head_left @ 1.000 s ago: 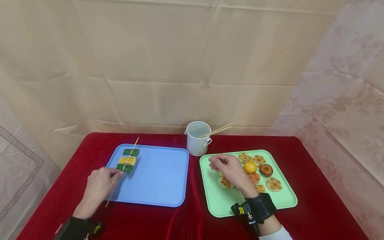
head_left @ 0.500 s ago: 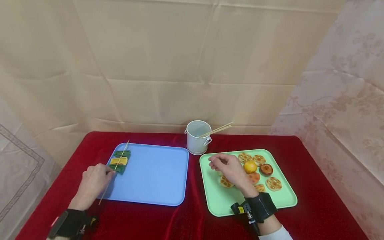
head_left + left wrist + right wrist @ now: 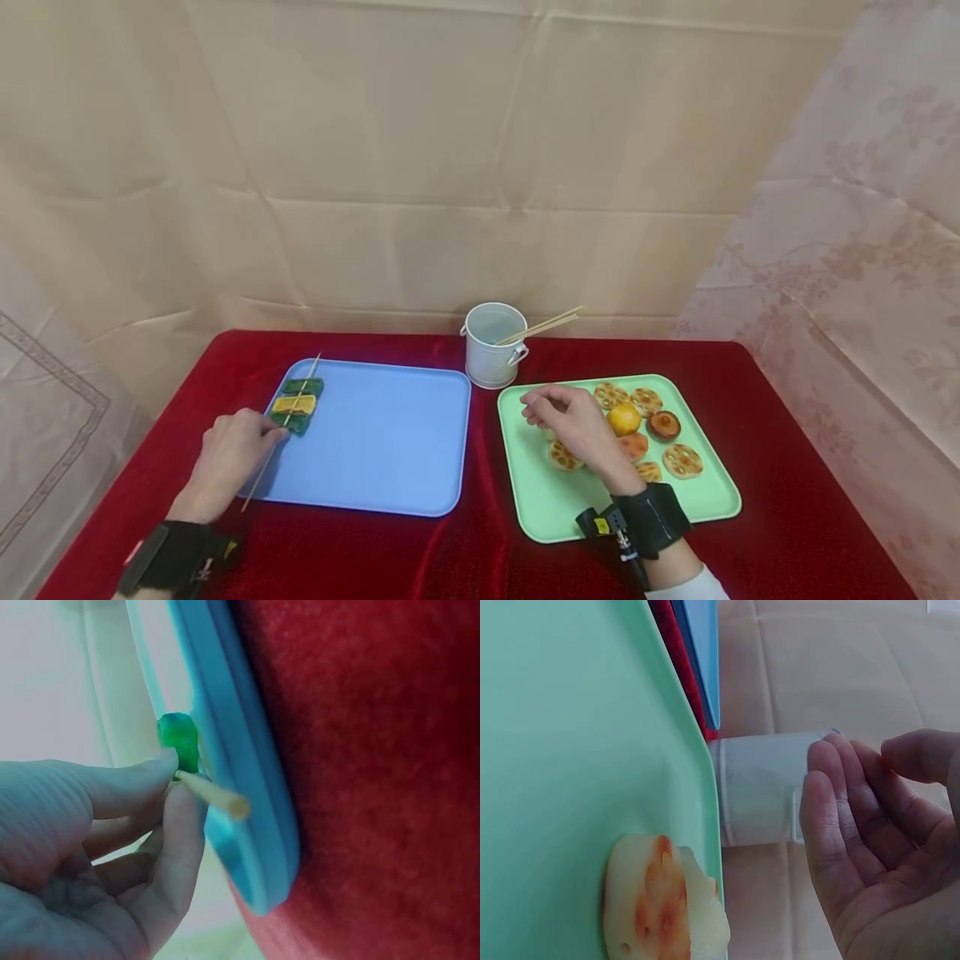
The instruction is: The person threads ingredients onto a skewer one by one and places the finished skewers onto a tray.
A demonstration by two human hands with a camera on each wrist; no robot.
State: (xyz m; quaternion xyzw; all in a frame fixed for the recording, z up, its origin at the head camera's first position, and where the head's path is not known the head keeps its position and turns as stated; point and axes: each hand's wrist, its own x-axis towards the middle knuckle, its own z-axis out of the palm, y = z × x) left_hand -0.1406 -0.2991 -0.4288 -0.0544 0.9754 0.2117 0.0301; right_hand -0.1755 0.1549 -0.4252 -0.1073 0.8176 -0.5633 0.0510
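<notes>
My left hand (image 3: 232, 450) pinches a wooden skewer (image 3: 255, 486) between thumb and fingers, just below the food on it. Threaded on the skewer are a yellow piece (image 3: 294, 405) and two dark green pieces (image 3: 302, 387). They lie at the left side of the blue tray (image 3: 382, 442); the skewer's blunt end sticks out past the near rim. In the left wrist view the fingertips touch the lowest green piece (image 3: 178, 739). My right hand (image 3: 573, 421) hovers over the green tray (image 3: 540, 500), fingers loosely curled and holding nothing.
On the green tray lie several lotus root slices (image 3: 683, 461), a yellow ball (image 3: 623, 419), a brown mushroom-like piece (image 3: 664, 426) and an orange piece (image 3: 633, 447). Behind, between the trays, stands a white bucket (image 3: 491, 367) with a few bare skewers (image 3: 551, 323). Red cloth (image 3: 480, 542) covers the table.
My left hand has carried the loaded skewer leftward to the blue tray's left edge, then nearly stopped. My right hand has stayed in place.
</notes>
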